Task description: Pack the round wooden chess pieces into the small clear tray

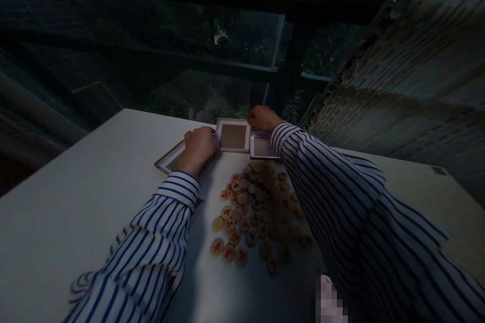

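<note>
Your left hand (199,145) and right hand (264,118) flank the middle box (233,136) near the counter's (113,161) far edge; whether either grip is clamped cannot be told. Steady opposite sides evenly.

Stripes on our sleeves (151,242)
We see blue on white there, tan xiangqi pieces (229,252) marked red or black, a white table (94,161), a pale-rimmed, brownish box (233,136).
</note>
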`<state>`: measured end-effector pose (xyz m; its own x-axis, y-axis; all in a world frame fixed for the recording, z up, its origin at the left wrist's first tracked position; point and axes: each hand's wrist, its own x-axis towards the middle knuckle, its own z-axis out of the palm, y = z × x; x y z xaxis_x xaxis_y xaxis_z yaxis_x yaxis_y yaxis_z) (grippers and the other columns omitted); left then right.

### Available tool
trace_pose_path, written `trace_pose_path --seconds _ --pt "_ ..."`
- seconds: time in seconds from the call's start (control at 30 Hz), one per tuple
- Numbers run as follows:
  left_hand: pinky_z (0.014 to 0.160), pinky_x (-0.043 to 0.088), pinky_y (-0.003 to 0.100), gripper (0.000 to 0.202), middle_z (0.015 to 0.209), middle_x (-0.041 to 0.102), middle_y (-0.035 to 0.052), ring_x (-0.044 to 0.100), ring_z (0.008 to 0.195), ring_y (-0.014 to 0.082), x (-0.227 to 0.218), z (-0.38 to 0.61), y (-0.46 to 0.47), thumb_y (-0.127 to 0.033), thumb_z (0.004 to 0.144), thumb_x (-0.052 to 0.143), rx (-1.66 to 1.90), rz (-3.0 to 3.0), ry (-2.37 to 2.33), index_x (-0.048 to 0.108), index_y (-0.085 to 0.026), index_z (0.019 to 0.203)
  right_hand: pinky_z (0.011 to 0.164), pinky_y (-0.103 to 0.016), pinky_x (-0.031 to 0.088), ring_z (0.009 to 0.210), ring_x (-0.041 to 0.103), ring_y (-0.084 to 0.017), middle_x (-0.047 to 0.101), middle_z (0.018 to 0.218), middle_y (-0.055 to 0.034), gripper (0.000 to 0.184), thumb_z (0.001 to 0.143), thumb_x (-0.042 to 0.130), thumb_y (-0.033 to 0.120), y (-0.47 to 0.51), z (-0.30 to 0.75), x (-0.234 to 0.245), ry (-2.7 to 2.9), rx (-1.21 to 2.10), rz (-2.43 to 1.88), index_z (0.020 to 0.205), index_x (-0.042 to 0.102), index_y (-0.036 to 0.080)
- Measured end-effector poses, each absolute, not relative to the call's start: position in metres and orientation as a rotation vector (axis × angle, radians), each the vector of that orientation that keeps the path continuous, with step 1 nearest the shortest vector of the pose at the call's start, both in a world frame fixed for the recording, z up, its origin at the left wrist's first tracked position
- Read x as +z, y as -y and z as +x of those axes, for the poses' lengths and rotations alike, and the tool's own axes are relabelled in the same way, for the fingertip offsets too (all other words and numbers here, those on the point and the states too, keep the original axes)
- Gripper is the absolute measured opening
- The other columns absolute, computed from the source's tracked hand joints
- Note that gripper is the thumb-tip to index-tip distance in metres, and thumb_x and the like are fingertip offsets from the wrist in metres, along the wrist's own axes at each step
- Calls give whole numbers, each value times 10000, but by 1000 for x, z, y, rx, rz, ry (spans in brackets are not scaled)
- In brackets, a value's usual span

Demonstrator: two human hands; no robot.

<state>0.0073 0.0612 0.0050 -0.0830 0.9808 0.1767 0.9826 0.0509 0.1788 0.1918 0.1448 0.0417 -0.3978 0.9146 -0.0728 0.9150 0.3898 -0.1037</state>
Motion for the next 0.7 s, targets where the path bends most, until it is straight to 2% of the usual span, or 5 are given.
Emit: trace_pose_path --seconds 0.27,0.7 --pt "761 407 354 358 981 642 108 567 907 265 20 7 -56 -312 773 380 -575 -2069 2325 609 -195 1022 794 -273 397 887 552 -186 628 931 -73 253 796 426 212 -142 200 58 -2834 -219 1682 917 639 145" --pt "727 433 292 351 951 655 98 588 871 228 35 5 -44 -304 759 405 -961 -2117 2277 635 -148 973 785 -281 405 869 559 -186 633 914 -65 235 768 456 193 -128 210 80 -2915 -225 1727 892 649 142"
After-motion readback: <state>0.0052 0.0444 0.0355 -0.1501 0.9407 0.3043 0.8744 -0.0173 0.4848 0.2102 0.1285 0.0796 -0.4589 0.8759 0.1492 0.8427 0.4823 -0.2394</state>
